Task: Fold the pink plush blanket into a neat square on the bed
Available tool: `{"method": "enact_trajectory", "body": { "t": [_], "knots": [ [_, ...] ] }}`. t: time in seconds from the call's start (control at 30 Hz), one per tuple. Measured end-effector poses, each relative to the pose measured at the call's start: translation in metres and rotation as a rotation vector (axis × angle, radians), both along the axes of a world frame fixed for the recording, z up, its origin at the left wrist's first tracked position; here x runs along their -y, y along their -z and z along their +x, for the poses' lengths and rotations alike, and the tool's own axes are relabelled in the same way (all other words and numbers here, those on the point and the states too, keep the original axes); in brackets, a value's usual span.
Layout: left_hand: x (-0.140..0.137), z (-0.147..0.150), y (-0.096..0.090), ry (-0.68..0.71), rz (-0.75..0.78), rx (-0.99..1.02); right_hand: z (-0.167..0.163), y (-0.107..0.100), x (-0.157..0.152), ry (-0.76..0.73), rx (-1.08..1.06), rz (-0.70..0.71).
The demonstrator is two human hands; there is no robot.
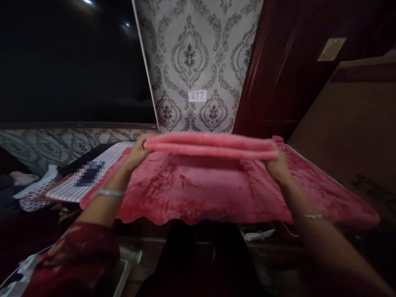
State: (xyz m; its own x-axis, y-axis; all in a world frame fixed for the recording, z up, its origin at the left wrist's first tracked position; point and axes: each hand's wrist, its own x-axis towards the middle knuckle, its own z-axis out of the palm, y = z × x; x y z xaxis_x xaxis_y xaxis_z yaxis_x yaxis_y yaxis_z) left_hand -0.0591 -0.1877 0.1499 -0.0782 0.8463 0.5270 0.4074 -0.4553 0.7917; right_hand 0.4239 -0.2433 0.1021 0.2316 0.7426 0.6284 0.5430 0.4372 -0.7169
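I see my left hand (pixel 136 153) and right hand (pixel 278 165) gripping a folded pink towel (pixel 210 146), soft, matt cloth with a fine nap. Under it lies a red blanket (pixel 210 189), plush and faintly shiny like velvet. The striped cloth (pixel 93 173) beside it looks thin and flat. Behind, the wallpaper (pixel 198 62) is matt and patterned, and the dark screen (pixel 71 62) is glossy.

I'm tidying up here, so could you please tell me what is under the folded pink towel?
The folded pink towel lies on a red plush blanket. What the blanket itself rests on is covered.
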Motion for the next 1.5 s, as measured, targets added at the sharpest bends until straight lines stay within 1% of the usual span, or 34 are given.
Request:
{"method": "enact_trajectory", "body": {
  "t": [0.07, 0.13, 0.17, 0.2, 0.23, 0.27, 0.33, 0.4, 0.43, 0.5, 0.6, 0.67, 0.73, 0.77, 0.83, 0.9, 0.93, 1.0, 1.07, 1.2, 1.27, 1.33, 1.4, 1.43, 1.47, 1.5],
  "knots": [
    [0.027, -0.006, 0.057, 0.108, -0.073, -0.184, -0.004, 0.06, 0.027, -0.017, 0.028, -0.138],
    [0.051, -0.012, 0.106, 0.163, -0.217, -0.276, -0.007, 0.111, 0.048, -0.103, 0.052, -0.237],
    [0.06, -0.015, 0.125, 0.166, -0.266, -0.276, -0.007, 0.13, 0.055, -0.118, 0.051, -0.26],
    [0.067, -0.018, 0.138, 0.165, -0.312, -0.263, -0.007, 0.143, 0.061, -0.13, 0.049, -0.276],
    [0.071, -0.02, 0.146, 0.156, -0.348, -0.233, -0.005, 0.151, 0.065, -0.129, 0.041, -0.288],
    [0.073, -0.021, 0.15, 0.135, -0.37, -0.19, -0.004, 0.154, 0.068, -0.121, 0.025, -0.3],
    [0.074, -0.02, 0.15, 0.064, -0.382, -0.08, 0.0, 0.151, 0.071, -0.091, -0.022, -0.334],
    [0.071, -0.013, 0.145, -0.014, -0.349, -0.009, 0.001, 0.142, 0.071, -0.035, -0.06, -0.365],
    [0.069, -0.008, 0.143, -0.048, -0.328, -0.012, 0.001, 0.138, 0.071, 0.0, -0.059, -0.378],
    [0.066, 0.001, 0.14, -0.102, -0.322, -0.087, -0.002, 0.132, 0.072, 0.08, -0.013, -0.416],
    [0.063, 0.01, 0.141, -0.179, -0.374, -0.191, -0.007, 0.127, 0.073, 0.192, 0.119, -0.524],
    [0.062, 0.011, 0.142, -0.201, -0.395, -0.211, -0.011, 0.124, 0.074, 0.227, 0.216, -0.596],
    [0.061, 0.011, 0.143, -0.21, -0.394, -0.222, -0.016, 0.119, 0.075, 0.236, 0.319, -0.624],
    [0.06, 0.011, 0.143, -0.212, -0.388, -0.222, -0.018, 0.117, 0.075, 0.235, 0.365, -0.604],
    [0.059, 0.012, 0.143, -0.214, -0.371, -0.219, -0.024, 0.116, 0.076, 0.237, 0.429, -0.493],
    [0.058, 0.012, 0.145, -0.211, -0.356, -0.212, -0.029, 0.118, 0.076, 0.246, 0.432, -0.375],
    [0.057, 0.011, 0.147, -0.209, -0.352, -0.209, -0.031, 0.121, 0.076, 0.256, 0.414, -0.355],
    [0.056, 0.01, 0.151, -0.207, -0.35, -0.2, -0.03, 0.13, 0.076, 0.278, 0.348, -0.4],
    [0.056, 0.007, 0.155, -0.208, -0.352, -0.195, -0.027, 0.14, 0.076, 0.262, 0.268, -0.457],
    [0.056, 0.001, 0.159, -0.203, -0.356, -0.195, -0.015, 0.155, 0.079, 0.166, 0.153, -0.44],
    [0.057, 0.002, 0.156, -0.242, -0.319, -0.211, -0.012, 0.155, 0.081, 0.18, 0.121, -0.432],
    [0.057, 0.008, 0.149, -0.312, -0.194, -0.314, -0.015, 0.148, 0.081, 0.228, 0.144, -0.365],
    [0.055, 0.024, 0.137, -0.326, -0.043, -0.499, -0.027, 0.134, 0.076, 0.26, 0.253, -0.248],
    [0.053, 0.035, 0.129, -0.295, 0.004, -0.604, -0.035, 0.124, 0.071, 0.255, 0.332, -0.2],
    [0.051, 0.047, 0.121, -0.249, 0.017, -0.701, -0.045, 0.114, 0.065, 0.243, 0.416, -0.177],
    [0.048, 0.061, 0.113, -0.202, 0.002, -0.79, -0.055, 0.104, 0.057, 0.226, 0.496, -0.186]
  ]
}}
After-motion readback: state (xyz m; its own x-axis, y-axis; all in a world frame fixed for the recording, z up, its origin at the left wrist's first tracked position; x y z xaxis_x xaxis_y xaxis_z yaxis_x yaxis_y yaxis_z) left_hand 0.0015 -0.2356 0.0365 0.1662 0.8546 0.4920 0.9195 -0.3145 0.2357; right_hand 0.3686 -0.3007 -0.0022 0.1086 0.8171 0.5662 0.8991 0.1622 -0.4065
